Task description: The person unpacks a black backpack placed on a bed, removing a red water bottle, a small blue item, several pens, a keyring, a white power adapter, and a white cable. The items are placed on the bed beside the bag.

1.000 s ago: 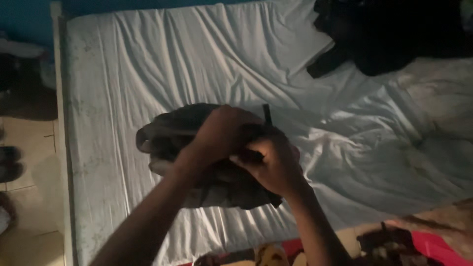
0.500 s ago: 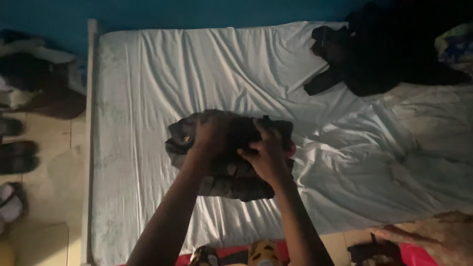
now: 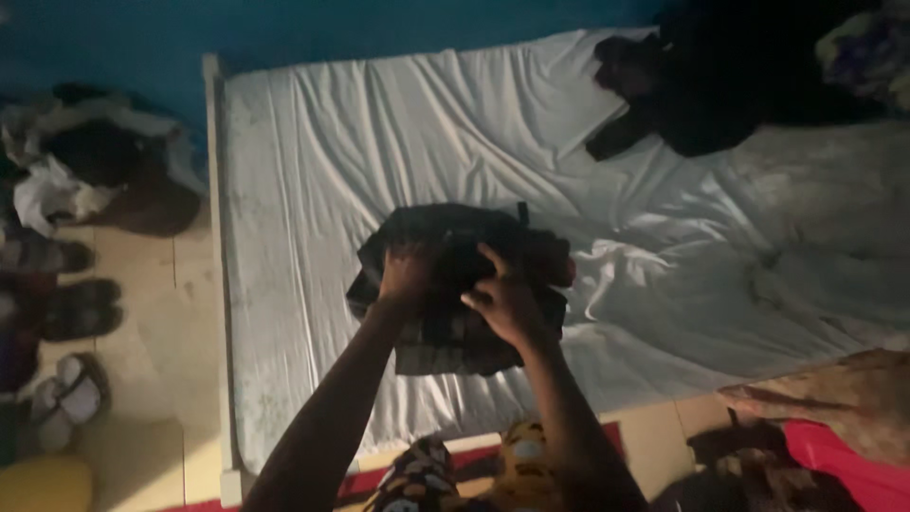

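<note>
A folded garment lies mid-mattress, shoes left, clothes pile behind-right.

Dark matt cloth bundle on wrinkled white cotton-like sheet (soft, unglossed).

A big bed has a wrinkly white sheet on it. Dark clothes lie in a pile at the far right. Shoes sit on the floor at the left. The far wall is blue.
</note>
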